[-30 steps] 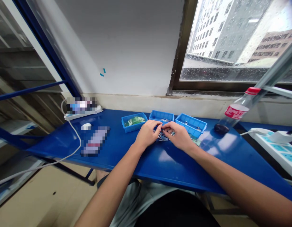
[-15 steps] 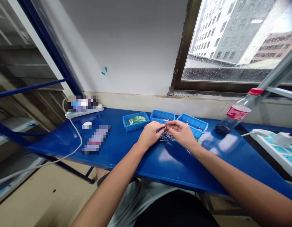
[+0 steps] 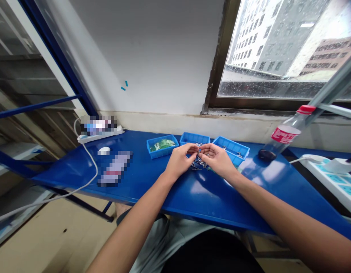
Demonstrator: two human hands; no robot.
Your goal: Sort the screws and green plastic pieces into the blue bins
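My left hand (image 3: 179,158) and my right hand (image 3: 218,158) meet above the blue table, thumbs and fingertips pinched close together. Whatever lies between the fingertips is too small and covered to name. Below them is a loose heap of thin, shiny metal pieces (image 3: 196,166). Just behind the hands stands a blue bin (image 3: 195,137) with similar metal pieces inside. To its right, another blue bin (image 3: 232,147) holds a few metal parts. The blue bin (image 3: 162,153) on the left contains green-and-clear plastic packets (image 3: 164,143).
A plastic bottle (image 3: 286,134) with a red cap stands at the right, near a power strip (image 3: 339,180). On the left are a blurred-out flat object (image 3: 115,168), a white rounded object (image 3: 104,151) and a white cable (image 3: 96,165). Wall and window rise behind the table.
Both hands stay over the metal heap. Their fingers have shifted slightly, with the thumbs a little lower and a wider gap between thumbs and forefingers. The view has moved very slightly.
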